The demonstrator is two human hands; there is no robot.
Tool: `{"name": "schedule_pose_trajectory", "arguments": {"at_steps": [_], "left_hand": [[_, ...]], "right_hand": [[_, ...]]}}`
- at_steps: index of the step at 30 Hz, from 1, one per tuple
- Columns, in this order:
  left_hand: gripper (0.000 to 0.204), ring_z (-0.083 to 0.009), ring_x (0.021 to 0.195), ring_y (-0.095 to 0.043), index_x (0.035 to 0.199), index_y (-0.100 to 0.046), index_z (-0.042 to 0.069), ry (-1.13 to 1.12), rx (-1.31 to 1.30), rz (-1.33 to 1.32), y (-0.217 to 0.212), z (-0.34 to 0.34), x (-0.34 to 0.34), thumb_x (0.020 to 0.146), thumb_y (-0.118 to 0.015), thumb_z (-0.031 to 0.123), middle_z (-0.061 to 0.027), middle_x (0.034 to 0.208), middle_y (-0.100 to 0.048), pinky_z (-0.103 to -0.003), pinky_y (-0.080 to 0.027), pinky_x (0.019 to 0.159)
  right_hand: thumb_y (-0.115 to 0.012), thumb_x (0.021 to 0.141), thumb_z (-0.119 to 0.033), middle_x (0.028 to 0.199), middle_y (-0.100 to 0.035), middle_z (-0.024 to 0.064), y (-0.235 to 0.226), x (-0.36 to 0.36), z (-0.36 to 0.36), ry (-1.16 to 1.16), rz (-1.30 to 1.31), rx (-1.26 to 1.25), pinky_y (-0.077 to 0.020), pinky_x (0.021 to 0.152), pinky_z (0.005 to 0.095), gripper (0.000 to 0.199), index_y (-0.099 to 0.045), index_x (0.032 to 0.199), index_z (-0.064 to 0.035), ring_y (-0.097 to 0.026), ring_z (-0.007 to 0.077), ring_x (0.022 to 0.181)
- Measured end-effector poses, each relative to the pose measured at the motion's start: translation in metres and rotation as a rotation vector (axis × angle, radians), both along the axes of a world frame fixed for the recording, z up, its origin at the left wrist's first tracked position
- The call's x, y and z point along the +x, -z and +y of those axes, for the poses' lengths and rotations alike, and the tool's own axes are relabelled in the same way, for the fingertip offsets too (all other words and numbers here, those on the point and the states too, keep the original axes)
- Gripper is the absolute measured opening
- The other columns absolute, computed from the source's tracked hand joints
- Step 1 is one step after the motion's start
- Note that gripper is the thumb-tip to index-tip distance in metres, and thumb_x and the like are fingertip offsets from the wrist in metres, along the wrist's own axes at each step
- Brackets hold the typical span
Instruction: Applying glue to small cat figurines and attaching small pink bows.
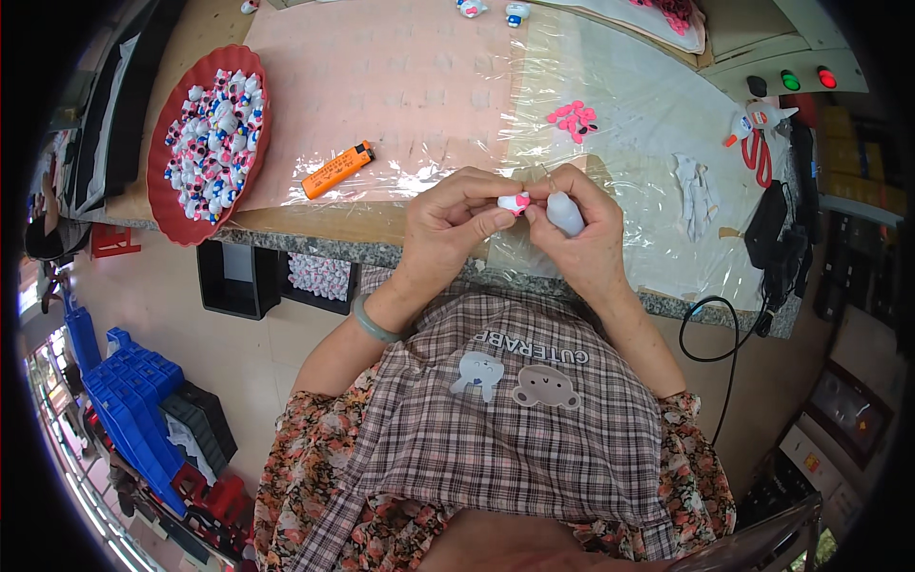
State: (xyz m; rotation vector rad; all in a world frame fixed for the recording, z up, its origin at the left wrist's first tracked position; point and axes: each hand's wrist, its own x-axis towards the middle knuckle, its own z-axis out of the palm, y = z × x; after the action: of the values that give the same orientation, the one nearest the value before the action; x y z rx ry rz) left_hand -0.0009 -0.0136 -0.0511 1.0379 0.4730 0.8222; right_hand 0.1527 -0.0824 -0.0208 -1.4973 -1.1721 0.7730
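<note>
Over the table's near edge, my left hand [446, 214] pinches a small white figurine [508, 203] with a pink bow between thumb and fingers. My right hand [593, 224] is closed round a small whitish squeeze bottle [565, 216] with a thin needle-like tip, and its fingertips come close to the figurine. Whether they touch it I cannot tell. Beyond my hands lies a loose group of small pink pieces [574, 120] on the plastic sheet. To the left an orange lighter [338, 170] rests on the pink covering.
A red scalloped tray [186, 230] heaped with white figurines stands at the left. Two more figurines [517, 13] sit at the far edge. On the right are a crumpled white glove [696, 195], red-handled scissors [758, 157] and a black cable [710, 300]. Black bins [238, 278] are below the table edge.
</note>
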Motion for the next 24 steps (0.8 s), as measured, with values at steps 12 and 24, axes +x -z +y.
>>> {"name": "schedule_pose_trajectory", "arguments": {"at_steps": [12, 24], "left_hand": [[0.023, -0.0163, 0.100, -0.062, 0.108, -0.063, -0.004, -0.008, -0.017, 0.045, -0.009, 0.003, 0.002, 0.085, -0.063, -0.006, -0.0087, 0.107, -0.059, -0.026, -0.053, 0.087], [0.021, -0.0143, 0.093, -0.065, 0.107, -0.063, -0.004, 0.035, -0.058, -0.055, -0.005, 0.003, -0.005, 0.086, -0.060, -0.007, -0.0073, 0.099, -0.064, -0.024, -0.054, 0.083]], "right_hand": [[-0.067, 0.080, 0.001, 0.082, -0.061, 0.0039, -0.005, 0.003, 0.005, -0.030, 0.036, -0.033, -0.0469, 0.066, 0.0243, 0.013, -0.058, 0.089, -0.0022, -0.057, 0.0091, 0.075], [-0.073, 0.075, 0.004, 0.088, -0.052, 0.0024, -0.003, -0.001, 0.004, -0.029, 0.232, -0.104, -0.0444, 0.069, 0.0222, 0.021, -0.058, 0.089, -0.0022, -0.054, 0.0103, 0.079]]}}
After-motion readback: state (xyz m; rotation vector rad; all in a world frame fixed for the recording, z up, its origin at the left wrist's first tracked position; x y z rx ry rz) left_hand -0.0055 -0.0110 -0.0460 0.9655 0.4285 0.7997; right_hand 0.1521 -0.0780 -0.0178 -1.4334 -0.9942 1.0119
